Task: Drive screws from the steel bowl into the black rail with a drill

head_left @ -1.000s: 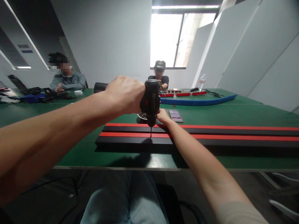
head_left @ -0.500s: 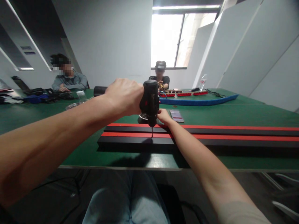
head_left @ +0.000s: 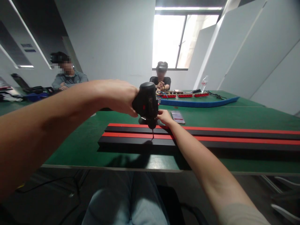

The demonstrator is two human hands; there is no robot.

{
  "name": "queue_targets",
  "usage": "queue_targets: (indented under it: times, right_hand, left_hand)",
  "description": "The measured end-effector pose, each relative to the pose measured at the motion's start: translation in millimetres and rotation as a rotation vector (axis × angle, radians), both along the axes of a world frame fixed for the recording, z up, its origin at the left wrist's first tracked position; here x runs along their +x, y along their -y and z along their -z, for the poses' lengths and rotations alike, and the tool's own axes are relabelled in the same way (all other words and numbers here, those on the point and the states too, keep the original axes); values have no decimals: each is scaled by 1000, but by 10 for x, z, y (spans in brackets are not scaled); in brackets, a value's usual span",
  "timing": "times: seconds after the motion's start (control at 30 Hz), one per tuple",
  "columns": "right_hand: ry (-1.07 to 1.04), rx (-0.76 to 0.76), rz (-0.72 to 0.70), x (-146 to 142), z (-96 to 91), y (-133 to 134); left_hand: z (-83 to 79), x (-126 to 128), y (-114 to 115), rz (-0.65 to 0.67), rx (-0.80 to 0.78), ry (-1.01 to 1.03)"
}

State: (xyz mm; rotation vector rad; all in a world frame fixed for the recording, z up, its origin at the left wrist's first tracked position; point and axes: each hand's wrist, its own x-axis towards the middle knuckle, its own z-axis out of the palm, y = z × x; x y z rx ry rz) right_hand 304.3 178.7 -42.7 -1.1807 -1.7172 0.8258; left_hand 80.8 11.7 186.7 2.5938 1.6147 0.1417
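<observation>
My left hand (head_left: pixel 123 96) is wrapped around the grip of a black cordless drill (head_left: pixel 147 101), which points downward. Its thin bit (head_left: pixel 153 133) meets the red strip on the nearer black bar (head_left: pixel 131 142). A second black bar with a red strip (head_left: pixel 131 126) lies just behind, parallel to the first. My right hand (head_left: pixel 165 117) is beyond both bars, close to the drill's chuck, its fingers drawn together. What those fingertips hold, if anything, I cannot make out. Partly hidden behind the drill is a small dark round dish (head_left: pixel 142 120).
A phone (head_left: pixel 178 117) lies right of my right hand. Farther back are a long blue strip (head_left: pixel 199 102), red pieces (head_left: pixel 185 95) with wires, and a bottle (head_left: pixel 204 83). Two people sit across the green table (head_left: pixel 234 115). Its front edge runs close to my legs.
The drill's body has tilted slightly left, and my left hand and forearm have shifted left with it. The bit stays on the red strip. My right hand has hardly moved.
</observation>
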Motion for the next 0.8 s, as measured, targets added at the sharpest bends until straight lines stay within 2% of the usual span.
queue_targets:
  times: [0.1, 0.23, 0.33, 0.43, 0.53, 0.6, 0.7, 0.8]
  right_hand:
    - [50, 3, 58, -3, -21, 13]
    - [138, 4, 102, -14, -60, 57]
    - [257, 30, 136, -40, -90, 107]
    - [398, 48, 127, -85, -116, 161]
    - [560, 52, 92, -145, -161, 199]
    - [679, 46, 98, -196, -217, 201]
    - [806, 22, 86, -303, -311, 147]
    - [755, -25, 6, -446, -333, 28]
  left_hand:
    - [23, -165, -60, -45, -224, 198]
    - [238, -436, -81, -150, -348, 599]
    - [477, -654, -30, -236, -321, 742]
    - [762, -848, 42, -407, -249, 779]
    - [1071, -949, 62, -545, -236, 1022]
    - [1262, -953, 16, -540, -312, 1267]
    - [1479, -911, -126, -445, -416, 1591]
    - [1604, -886, -275, -401, -499, 1765]
